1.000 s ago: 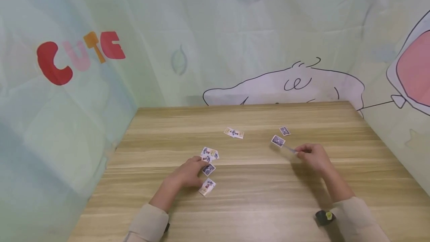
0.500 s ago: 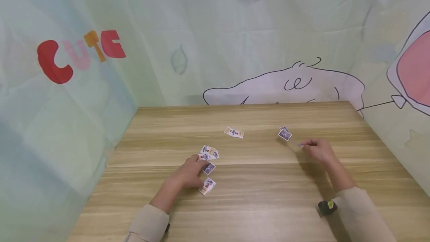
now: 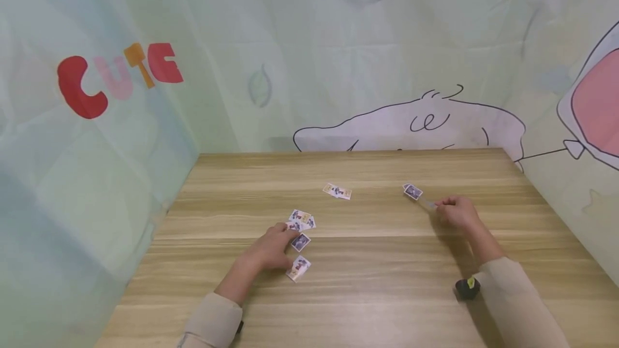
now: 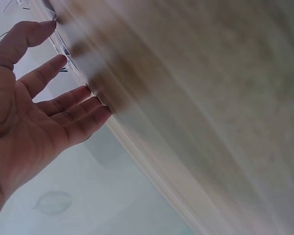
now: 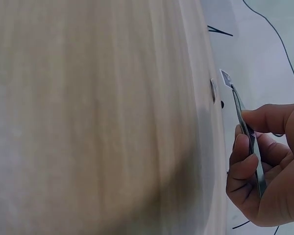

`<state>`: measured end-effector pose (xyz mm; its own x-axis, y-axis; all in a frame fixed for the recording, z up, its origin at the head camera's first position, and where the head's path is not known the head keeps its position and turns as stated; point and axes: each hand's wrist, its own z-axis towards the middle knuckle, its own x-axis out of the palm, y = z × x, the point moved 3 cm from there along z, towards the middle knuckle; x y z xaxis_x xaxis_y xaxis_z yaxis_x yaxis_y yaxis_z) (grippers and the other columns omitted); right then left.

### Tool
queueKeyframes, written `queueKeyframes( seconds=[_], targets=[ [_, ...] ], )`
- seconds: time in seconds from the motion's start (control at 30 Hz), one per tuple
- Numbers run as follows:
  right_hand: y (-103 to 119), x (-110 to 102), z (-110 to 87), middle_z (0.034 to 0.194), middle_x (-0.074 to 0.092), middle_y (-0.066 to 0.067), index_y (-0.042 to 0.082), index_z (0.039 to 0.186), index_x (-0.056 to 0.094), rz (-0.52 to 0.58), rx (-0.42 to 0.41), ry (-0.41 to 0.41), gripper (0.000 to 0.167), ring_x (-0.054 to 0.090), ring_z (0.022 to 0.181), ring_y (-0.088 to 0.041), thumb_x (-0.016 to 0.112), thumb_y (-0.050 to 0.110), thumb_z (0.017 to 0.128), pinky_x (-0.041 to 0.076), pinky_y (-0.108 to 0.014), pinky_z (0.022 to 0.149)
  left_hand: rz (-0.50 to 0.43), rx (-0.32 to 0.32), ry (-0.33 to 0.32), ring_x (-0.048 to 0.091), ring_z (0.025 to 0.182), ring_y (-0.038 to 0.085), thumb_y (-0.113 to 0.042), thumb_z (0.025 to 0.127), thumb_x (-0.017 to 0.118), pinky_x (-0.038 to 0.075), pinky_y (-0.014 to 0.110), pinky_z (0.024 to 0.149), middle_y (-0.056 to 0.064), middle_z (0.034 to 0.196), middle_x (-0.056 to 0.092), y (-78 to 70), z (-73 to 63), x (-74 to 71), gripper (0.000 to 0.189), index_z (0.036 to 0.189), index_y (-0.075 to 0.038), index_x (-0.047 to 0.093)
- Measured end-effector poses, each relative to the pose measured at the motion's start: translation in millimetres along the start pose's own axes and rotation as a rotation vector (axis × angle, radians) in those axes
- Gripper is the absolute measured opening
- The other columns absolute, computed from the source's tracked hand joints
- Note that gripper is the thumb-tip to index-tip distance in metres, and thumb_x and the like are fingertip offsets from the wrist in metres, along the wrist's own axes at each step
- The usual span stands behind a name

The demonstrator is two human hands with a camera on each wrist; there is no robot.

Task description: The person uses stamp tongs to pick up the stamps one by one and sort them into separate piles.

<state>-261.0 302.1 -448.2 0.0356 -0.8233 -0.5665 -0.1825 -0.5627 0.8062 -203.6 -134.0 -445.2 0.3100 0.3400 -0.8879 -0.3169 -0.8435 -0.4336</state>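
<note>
My right hand [image 3: 458, 212] pinches a pair of metal tweezers [image 5: 238, 108]. Their tips hold a small dark-backed card [image 3: 413, 192] with a white border. In the right wrist view this card [image 5: 226, 78] is raised off the table. From the head, it overlaps most of another dark-backed card [image 3: 405, 186]. My left hand [image 3: 268, 248] rests on the table with its fingers spread and relaxed. Near its fingertips lie a dark-backed card [image 3: 301, 243], a face-up printed card [image 3: 298, 269] and a cluster of overlapping printed cards [image 3: 303, 218], partly covered by the fingers.
Overlapping face-up cards [image 3: 337, 191] lie toward the back middle of the wooden table [image 3: 367, 283]. Printed cloth [image 3: 242, 42] hangs along the left, back and right sides. A dark device [image 3: 467, 288] is at the right wrist.
My right hand has moved back and slightly right, bringing the card in the tweezers over the other dark-backed card. My left hand has stayed in place.
</note>
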Motion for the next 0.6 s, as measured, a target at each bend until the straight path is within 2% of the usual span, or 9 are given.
queueKeyframes(
  seconds=[0.23,0.6],
  targets=[
    [-3,-3,6.2,0.075,0.055,-0.006,-0.013,0.101,0.058,-0.005,0.005,-0.018,0.025,0.047,0.071,-0.019,0.053,0.005,0.084,0.039,-0.03,0.063,-0.009,-0.005,0.01,0.041,0.118,0.037,-0.015,0.062,0.079,0.037,0.051,0.097,0.021,0.132,0.043,1.4,-1.0,0.5,0.07,0.128,-0.006,0.055],
    [-12,-4,13.8,0.066,0.052,-0.002,-0.011,0.101,0.059,0.012,0.049,-0.011,0.024,0.045,0.058,-0.013,0.055,0.005,0.084,0.038,-0.026,0.049,-0.011,0.001,0.001,0.04,0.119,0.038,-0.016,0.062,0.079,0.036,0.052,0.097,0.022,0.133,0.042,0.7,0.2,-0.6,0.07,0.127,-0.006,0.055]
  ],
)
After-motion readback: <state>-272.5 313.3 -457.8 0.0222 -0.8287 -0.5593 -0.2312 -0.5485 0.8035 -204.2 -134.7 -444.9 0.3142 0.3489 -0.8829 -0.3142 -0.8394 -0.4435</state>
